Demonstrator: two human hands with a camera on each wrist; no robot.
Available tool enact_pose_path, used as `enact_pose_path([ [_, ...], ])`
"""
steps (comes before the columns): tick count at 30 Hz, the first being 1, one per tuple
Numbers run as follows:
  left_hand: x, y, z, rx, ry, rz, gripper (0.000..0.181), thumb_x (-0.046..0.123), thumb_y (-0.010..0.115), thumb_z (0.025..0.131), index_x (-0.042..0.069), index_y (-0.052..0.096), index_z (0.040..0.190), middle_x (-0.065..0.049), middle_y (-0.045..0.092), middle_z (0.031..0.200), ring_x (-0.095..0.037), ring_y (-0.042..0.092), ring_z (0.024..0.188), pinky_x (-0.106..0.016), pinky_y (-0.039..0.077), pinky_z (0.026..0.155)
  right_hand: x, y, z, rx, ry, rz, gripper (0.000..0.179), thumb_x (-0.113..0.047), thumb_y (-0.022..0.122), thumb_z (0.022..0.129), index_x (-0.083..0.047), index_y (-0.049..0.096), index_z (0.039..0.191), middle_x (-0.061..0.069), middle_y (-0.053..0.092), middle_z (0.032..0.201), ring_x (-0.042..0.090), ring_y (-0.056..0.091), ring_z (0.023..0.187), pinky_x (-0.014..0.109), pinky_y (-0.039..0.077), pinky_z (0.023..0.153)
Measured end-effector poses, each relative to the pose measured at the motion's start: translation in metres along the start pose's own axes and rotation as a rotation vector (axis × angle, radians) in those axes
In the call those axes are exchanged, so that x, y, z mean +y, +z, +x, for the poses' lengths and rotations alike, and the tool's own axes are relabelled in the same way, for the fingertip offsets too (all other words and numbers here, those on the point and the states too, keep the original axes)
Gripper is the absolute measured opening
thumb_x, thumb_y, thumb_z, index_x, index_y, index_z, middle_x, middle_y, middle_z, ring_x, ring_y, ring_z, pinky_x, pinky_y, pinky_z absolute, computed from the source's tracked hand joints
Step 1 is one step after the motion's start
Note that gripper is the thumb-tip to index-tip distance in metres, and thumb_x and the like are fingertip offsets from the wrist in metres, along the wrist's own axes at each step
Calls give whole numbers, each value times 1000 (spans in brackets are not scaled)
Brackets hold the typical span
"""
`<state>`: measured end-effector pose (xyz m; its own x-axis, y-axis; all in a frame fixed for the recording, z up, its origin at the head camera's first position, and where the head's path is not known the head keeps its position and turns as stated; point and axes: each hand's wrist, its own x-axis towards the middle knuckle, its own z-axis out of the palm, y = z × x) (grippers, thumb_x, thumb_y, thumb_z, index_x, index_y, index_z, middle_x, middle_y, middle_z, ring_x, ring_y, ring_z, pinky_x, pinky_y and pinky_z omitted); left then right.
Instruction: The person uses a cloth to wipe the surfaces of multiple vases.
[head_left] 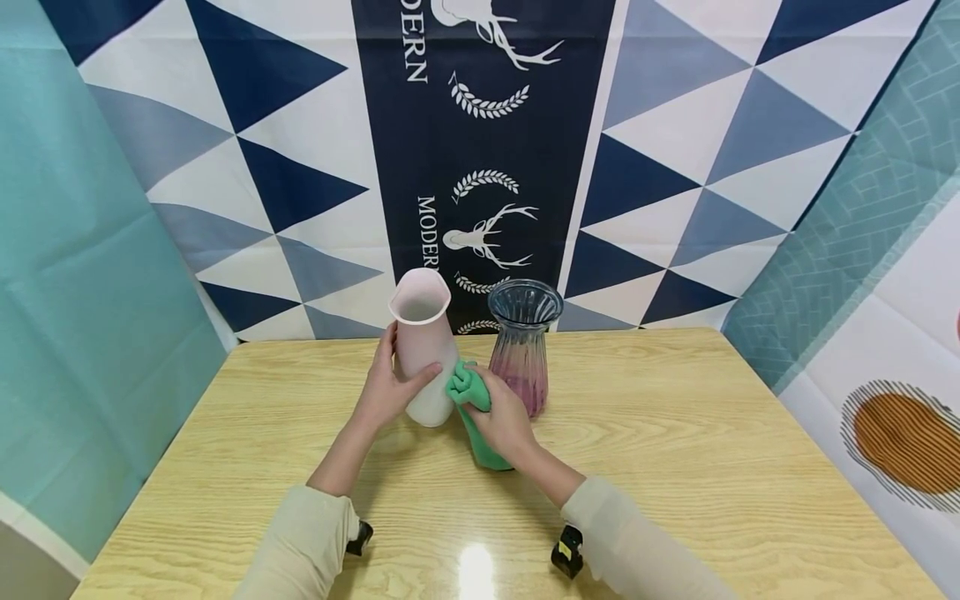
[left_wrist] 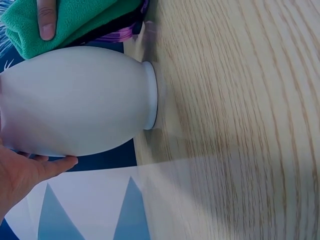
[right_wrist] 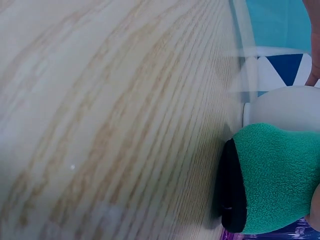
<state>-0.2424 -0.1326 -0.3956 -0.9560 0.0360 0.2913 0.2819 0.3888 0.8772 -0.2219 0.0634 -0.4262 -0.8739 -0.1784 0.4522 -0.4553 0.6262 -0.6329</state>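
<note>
A: Left hand status?
B: Left hand (head_left: 390,387) clamped on the white vase (head_left: 427,350): thumb across the near side, fingers curled round the left side.

A: Vase location?
B: Far half of the wood-grain table (head_left: 660,433), just left of centre. Roughly upright, mouth up, flared wavy rim. Base ring (left_wrist: 151,95) looks to be on the tabletop.

A: Right hand?
B: Right hand (head_left: 504,414) clamped on a green cloth (head_left: 470,390), bunched between thumb and fingers. Cloth touches the vase's right side. Loose end hangs toward the near side, dark hem (right_wrist: 233,187) at the bottom. Can't tell if the hem touches the table.

A: Anything else close?
B: Ribbed glass vase (head_left: 517,358), right of the white one, partly behind the right hand. Smoky blue top, pink-purple base. Upright. Can't tell if hand and glass touch.

A: Background?
B: Far side: hanging fabric (head_left: 663,158) with navy, grey-blue and white triangles, plus a dark centre band (head_left: 408,158) printed with deer heads and "MODERN". Left side: teal sheet (head_left: 105,275).
</note>
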Motion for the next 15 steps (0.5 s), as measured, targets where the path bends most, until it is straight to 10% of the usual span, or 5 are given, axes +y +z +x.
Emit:
enact_pose_path([
  [15, -1, 0, 1, -5, -3, 11, 93, 42, 72, 80, 20, 14, 149, -9, 29, 149, -27, 32, 135, -55, 30, 109, -20, -14, 28, 220, -147, 125, 51, -9, 72, 81, -7, 53, 128, 13, 60, 124, 28, 57, 114, 43, 45, 99],
])
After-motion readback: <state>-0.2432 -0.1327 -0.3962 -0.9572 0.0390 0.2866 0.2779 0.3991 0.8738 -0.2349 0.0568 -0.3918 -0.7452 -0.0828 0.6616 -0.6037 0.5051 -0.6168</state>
